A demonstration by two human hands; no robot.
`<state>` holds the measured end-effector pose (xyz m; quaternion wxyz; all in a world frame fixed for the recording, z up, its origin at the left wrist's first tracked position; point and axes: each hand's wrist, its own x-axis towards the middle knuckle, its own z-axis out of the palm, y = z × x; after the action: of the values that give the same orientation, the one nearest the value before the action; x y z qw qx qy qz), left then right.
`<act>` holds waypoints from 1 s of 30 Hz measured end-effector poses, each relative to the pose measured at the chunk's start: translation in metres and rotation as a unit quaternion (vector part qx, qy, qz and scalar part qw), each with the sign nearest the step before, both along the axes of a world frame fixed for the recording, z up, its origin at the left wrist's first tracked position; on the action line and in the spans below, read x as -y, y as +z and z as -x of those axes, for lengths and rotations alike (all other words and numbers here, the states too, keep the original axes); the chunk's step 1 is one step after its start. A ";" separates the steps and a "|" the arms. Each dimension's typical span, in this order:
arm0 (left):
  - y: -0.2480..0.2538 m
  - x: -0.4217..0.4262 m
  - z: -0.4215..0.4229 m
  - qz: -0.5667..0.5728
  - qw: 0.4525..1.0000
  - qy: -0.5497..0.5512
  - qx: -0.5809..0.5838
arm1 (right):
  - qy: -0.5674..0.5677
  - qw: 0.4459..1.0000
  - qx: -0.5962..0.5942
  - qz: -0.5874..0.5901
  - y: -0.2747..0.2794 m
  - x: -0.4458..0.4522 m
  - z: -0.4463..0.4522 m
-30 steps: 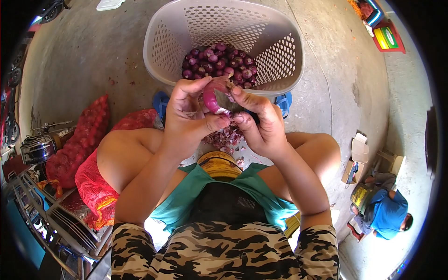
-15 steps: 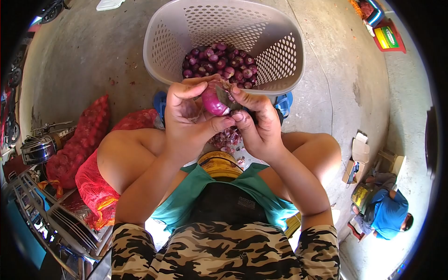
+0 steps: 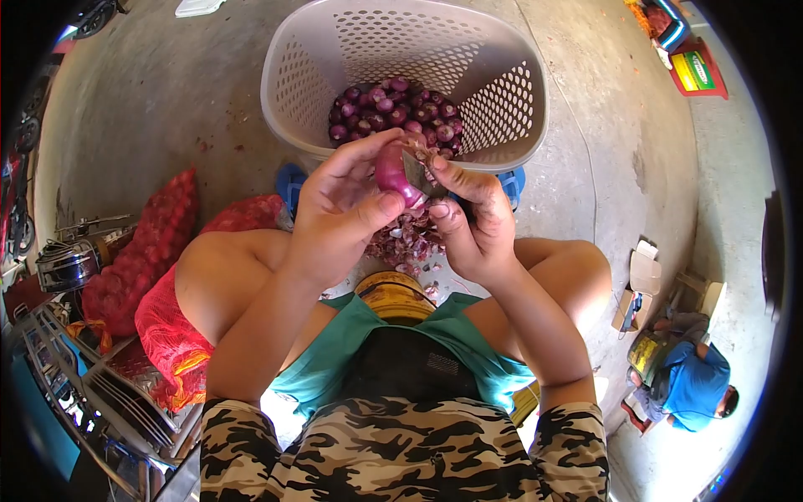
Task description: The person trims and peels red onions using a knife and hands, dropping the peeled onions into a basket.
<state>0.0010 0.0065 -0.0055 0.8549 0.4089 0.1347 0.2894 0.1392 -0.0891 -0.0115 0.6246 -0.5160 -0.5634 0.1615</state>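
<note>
My left hand is closed round a red onion, its thumb along the onion's lower side. A small flat, dark grey blade lies against the onion's right side, pinched between the thumb and fingers of my right hand. Loose papery skin shows around the blade and by the right fingertips. Below the hands, a heap of onion skins lies on the floor between my legs. Just beyond them stands a grey plastic basket with many red onions in its bottom.
Red mesh sacks of onions lie to the left, beside a metal rack. A yellow container sits between my knees. On the right are a cardboard box and a seated person in blue. A red tub stands far right.
The onion and both hands have shifted slightly right and up. My left thumb has moved away from my right thumb, and more loose skin shows by the blade.
</note>
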 end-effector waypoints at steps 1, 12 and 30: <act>0.000 0.000 0.000 -0.025 1.000 0.009 0.001 | 0.004 1.000 -0.007 0.000 0.000 0.001 0.000; -0.005 0.001 -0.003 -0.159 0.985 0.060 0.036 | 0.023 0.996 -0.088 0.005 -0.002 0.005 0.006; -0.009 0.009 -0.008 -0.215 0.965 0.119 0.090 | 0.004 0.988 -0.156 -0.004 -0.007 0.004 0.020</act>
<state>0.0092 -0.0025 -0.0145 0.7150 0.5361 0.0396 0.4471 0.1193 -0.0932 -0.0180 0.7064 -0.4797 -0.4617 0.2402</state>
